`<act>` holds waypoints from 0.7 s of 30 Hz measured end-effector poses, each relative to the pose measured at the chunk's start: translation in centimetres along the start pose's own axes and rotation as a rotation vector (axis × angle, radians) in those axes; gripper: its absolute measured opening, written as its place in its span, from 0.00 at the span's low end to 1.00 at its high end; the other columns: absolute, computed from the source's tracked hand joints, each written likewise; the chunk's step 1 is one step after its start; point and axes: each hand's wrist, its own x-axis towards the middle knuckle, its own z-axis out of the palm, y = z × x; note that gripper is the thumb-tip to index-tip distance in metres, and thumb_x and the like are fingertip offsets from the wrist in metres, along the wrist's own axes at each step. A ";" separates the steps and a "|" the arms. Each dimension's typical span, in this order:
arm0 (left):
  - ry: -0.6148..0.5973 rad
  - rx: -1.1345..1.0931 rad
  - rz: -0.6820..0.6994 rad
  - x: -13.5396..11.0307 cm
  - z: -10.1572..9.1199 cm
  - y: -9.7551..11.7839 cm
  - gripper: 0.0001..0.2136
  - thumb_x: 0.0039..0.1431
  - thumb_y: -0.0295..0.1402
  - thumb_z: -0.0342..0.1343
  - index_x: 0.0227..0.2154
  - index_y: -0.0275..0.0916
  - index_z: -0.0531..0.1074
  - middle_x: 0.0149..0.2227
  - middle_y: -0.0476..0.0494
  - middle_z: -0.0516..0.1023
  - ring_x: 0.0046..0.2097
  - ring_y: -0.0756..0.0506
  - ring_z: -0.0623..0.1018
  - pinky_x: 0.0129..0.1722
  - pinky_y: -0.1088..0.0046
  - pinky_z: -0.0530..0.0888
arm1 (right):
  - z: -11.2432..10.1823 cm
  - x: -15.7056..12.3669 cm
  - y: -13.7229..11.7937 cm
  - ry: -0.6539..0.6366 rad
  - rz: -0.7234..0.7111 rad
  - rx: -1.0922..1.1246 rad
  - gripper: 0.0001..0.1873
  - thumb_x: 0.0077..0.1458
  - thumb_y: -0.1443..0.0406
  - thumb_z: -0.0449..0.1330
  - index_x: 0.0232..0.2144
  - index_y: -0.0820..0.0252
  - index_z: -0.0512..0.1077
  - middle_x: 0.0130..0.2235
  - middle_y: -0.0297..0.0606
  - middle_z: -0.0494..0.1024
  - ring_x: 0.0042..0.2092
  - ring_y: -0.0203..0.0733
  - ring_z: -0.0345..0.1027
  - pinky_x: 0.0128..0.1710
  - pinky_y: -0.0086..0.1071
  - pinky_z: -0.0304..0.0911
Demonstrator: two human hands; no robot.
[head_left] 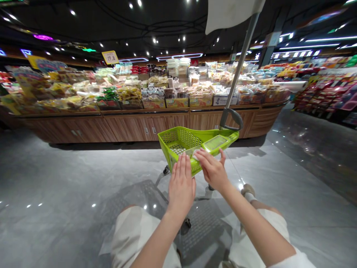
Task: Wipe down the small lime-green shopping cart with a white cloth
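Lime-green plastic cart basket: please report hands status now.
Left hand against lime-green plastic cart basket. Right hand over small white item. Long wooden snack counter ahead.

Lime-green plastic shopping basket point(184, 143) on a wheeled cart, tilted, mesh sides, flat screen-like panel point(215, 142) at far end. Left hand point(181, 182) is open, fingers upright against basket's near rim. Right hand point(212, 170) is just beside it, fingers curved down over a small pale packet point(196, 154) at the rim; packet's contents too blurred to tell.
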 end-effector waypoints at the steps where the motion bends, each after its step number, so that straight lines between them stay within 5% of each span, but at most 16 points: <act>1: -0.004 -0.001 0.009 -0.1 -0.1 0.0 0.34 0.60 0.28 0.49 0.67 0.28 0.44 0.70 0.31 0.51 0.71 0.40 0.49 0.68 0.57 0.57 | -0.1 0.0 0.5 0.033 0.041 -0.018 0.22 0.63 0.71 0.48 0.56 0.53 0.66 0.58 0.38 0.74 0.62 0.42 0.62 0.67 0.50 0.21; 5: 0.003 -0.018 0.030 -0.3 0.2 0.2 0.35 0.61 0.29 0.49 0.68 0.27 0.42 0.70 0.30 0.49 0.71 0.40 0.48 0.67 0.57 0.57 | 0.3 -0.1 0.1 0.136 0.194 -0.016 0.21 0.63 0.71 0.47 0.54 0.54 0.67 0.57 0.40 0.74 0.63 0.44 0.62 0.67 0.49 0.25; 10: 0.012 -0.006 0.000 -0.7 1.0 0.3 0.37 0.59 0.28 0.52 0.68 0.25 0.41 0.70 0.28 0.50 0.71 0.39 0.47 0.68 0.57 0.55 | 0.5 -0.1 -0.6 0.018 -0.010 0.056 0.22 0.64 0.71 0.46 0.58 0.54 0.64 0.58 0.41 0.73 0.63 0.41 0.61 0.68 0.46 0.25; 16: 0.036 0.038 -0.020 -1.0 1.8 0.6 0.40 0.60 0.29 0.51 0.68 0.28 0.33 0.71 0.32 0.46 0.71 0.40 0.45 0.68 0.57 0.56 | 0.3 0.1 0.0 0.135 0.191 -0.041 0.20 0.63 0.71 0.46 0.54 0.54 0.67 0.56 0.40 0.75 0.62 0.45 0.63 0.67 0.52 0.20; 21: 0.077 0.075 -0.042 -1.1 2.5 0.6 0.41 0.59 0.26 0.50 0.68 0.27 0.30 0.70 0.29 0.46 0.71 0.39 0.45 0.67 0.57 0.57 | 0.1 -0.2 -1.5 -0.017 -0.028 0.066 0.25 0.62 0.70 0.45 0.61 0.55 0.62 0.60 0.41 0.71 0.65 0.44 0.59 0.68 0.49 0.22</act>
